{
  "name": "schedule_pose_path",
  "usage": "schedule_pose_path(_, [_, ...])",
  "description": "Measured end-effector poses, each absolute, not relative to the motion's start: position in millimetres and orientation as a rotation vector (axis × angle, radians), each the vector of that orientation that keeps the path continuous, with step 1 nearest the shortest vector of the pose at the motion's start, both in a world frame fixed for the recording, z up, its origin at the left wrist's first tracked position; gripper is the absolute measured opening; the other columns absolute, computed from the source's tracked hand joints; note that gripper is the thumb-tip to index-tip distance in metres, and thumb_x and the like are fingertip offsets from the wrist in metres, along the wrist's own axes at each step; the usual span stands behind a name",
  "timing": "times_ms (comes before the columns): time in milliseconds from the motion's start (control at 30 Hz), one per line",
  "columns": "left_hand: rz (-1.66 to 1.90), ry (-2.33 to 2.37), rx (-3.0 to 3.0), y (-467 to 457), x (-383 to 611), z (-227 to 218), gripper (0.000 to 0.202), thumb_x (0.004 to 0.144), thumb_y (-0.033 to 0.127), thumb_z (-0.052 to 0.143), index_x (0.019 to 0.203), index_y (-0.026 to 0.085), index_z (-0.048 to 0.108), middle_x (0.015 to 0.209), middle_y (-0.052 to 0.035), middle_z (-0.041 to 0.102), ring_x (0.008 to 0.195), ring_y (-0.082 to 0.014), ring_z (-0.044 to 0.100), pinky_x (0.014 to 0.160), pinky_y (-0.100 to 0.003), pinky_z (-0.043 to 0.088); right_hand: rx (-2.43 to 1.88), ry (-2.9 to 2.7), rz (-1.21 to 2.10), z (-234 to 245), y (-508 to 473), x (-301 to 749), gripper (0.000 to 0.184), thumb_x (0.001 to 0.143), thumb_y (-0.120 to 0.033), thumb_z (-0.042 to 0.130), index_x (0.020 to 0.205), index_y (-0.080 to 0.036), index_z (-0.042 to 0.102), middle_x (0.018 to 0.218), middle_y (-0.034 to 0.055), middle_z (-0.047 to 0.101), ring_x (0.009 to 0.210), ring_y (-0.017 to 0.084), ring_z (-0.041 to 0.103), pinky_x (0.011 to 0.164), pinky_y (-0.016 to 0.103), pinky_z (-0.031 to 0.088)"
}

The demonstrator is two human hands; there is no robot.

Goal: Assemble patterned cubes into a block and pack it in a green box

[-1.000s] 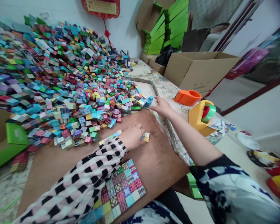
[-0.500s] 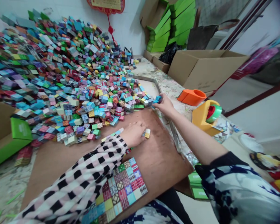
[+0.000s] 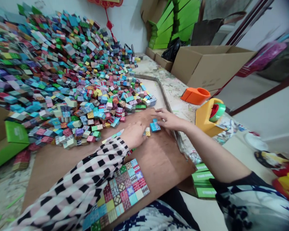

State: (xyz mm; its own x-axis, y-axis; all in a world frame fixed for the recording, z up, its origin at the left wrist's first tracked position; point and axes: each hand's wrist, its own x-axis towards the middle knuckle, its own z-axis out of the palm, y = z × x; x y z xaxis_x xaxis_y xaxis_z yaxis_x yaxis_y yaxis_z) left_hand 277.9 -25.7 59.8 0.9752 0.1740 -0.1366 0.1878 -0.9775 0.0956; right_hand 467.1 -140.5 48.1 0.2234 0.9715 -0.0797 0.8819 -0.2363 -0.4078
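Note:
My left hand [image 3: 135,134] lies palm down over the brown board [image 3: 159,157], its fingers curled round something mostly hidden beneath them. A small yellow-and-white block [image 3: 147,131] pokes out by its fingertips. A little to the right, my right hand [image 3: 170,120] has its thumb and fingers on small blue patterned blocks [image 3: 155,126], low over the board. Nearer my body, a flat grid of patterned blocks [image 3: 127,189] lies on the board, partly covered by my left sleeve. Behind my left wrist, a row of pale blocks [image 3: 113,136] shows in part.
A big heap of small printed blocks [image 3: 69,80] fills the back and left. An open green-and-brown box [image 3: 16,134] stands at left. At right are an orange ring-shaped holder [image 3: 196,95], a yellow tape dispenser [image 3: 207,117] and a large cardboard box [image 3: 212,65].
My right hand has come back from the edge of the heap toward my left hand, bringing the blue blocks over the board. My left hand stays nearly in place; the view has shifted slightly.

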Motion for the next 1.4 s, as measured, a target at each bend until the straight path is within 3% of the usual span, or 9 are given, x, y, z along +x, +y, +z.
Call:
schedule_pose_path(100, [-0.199,0.321,3.019,-27,280,62,0.032,0.088,0.032,0.054,0.115,0.017,0.062,0.107,-0.0111,0.065,0.101,-0.0275,0.064,0.084,-0.037,0.050,-2.060,-1.961,0.576,47,-147,469,0.055,0.083,-0.011,0.053,0.136,-0.024,0.056,0.147,0.0096,0.044,0.136,0.026,0.040,0.113,0.043,0.031])
schedule_pose_path(200, [-0.212,0.337,3.010,-28,281,63,0.037,0.087,0.031,0.054,0.121,0.018,0.060,0.108,-0.0108,0.065,0.101,-0.0278,0.065,0.083,-0.037,0.051,-1.976,-2.040,0.571,50,-152,466,0.054,0.084,-0.010,0.053,0.135,-0.026,0.057,0.140,0.0097,0.051,0.130,0.026,0.047,0.111,0.046,0.033])
schedule_pose_path(433, [-0.201,0.388,3.014,-24,281,58,0.030,0.089,0.033,0.052,0.112,0.017,0.063,0.105,-0.0123,0.065,0.099,-0.0286,0.066,0.080,-0.037,0.050,-2.071,-2.094,0.567,62,-152,459,0.047,0.081,-0.027,0.070,0.127,-0.026,0.064,0.112,0.0093,0.060,0.108,0.027,0.057,0.095,0.040,0.045])
schedule_pose_path(633, [-0.214,0.403,3.013,-21,281,60,0.030,0.090,0.035,0.052,0.109,0.017,0.065,0.105,-0.0123,0.065,0.097,-0.0272,0.066,0.078,-0.034,0.051,-2.237,-1.779,0.418,50,-155,439,0.029,0.087,-0.036,0.066,0.111,-0.020,0.065,0.104,0.0095,0.066,0.097,0.025,0.060,0.085,0.034,0.045])
schedule_pose_path(867, [-0.221,0.363,3.025,-20,283,59,0.040,0.094,0.042,0.047,0.124,0.020,0.061,0.111,-0.0118,0.063,0.101,-0.0276,0.065,0.083,-0.036,0.049,-2.253,-1.633,0.426,44,-157,418,0.023,0.088,-0.036,0.065,0.100,-0.017,0.062,0.101,0.0096,0.067,0.094,0.023,0.060,0.080,0.031,0.044])
schedule_pose_path(1000, [-0.215,0.323,3.033,-21,283,60,0.050,0.091,0.051,0.051,0.132,0.024,0.055,0.114,-0.0110,0.061,0.102,-0.0277,0.063,0.084,-0.036,0.047,-2.191,-1.656,0.435,42,-160,418,0.031,0.084,-0.035,0.069,0.106,-0.015,0.061,0.109,0.0127,0.065,0.103,0.026,0.059,0.086,0.036,0.045])
schedule_pose_path(1133, [-0.189,0.361,3.061,-26,285,58,0.053,0.090,0.056,0.050,0.136,0.030,0.051,0.118,-0.0108,0.060,0.103,-0.0288,0.062,0.086,-0.038,0.045,-2.095,-1.761,0.469,42,-163,419,0.051,0.078,-0.021,0.073,0.125,-0.017,0.055,0.122,0.0124,0.062,0.117,0.027,0.054,0.096,0.040,0.043])
schedule_pose_path(1267, [-0.155,0.394,3.082,-30,288,53,0.046,0.092,0.052,0.048,0.132,0.030,0.055,0.115,-0.0114,0.060,0.100,-0.0287,0.062,0.085,-0.038,0.045,-2.073,-1.850,0.503,46,-164,422,0.047,0.078,-0.006,0.060,0.125,-0.014,0.056,0.126,0.0134,0.062,0.119,0.025,0.055,0.103,0.039,0.040])
schedule_pose_path(1400, [-0.180,0.392,3.080,-30,288,53,0.045,0.092,0.050,0.049,0.133,0.031,0.055,0.115,-0.0105,0.060,0.099,-0.0283,0.061,0.086,-0.039,0.044,-2.132,-1.981,0.516,53,-161,435,0.061,0.072,0.003,0.050,0.127,-0.023,0.058,0.120,0.0064,0.067,0.110,0.024,0.060,0.094,0.035,0.044])
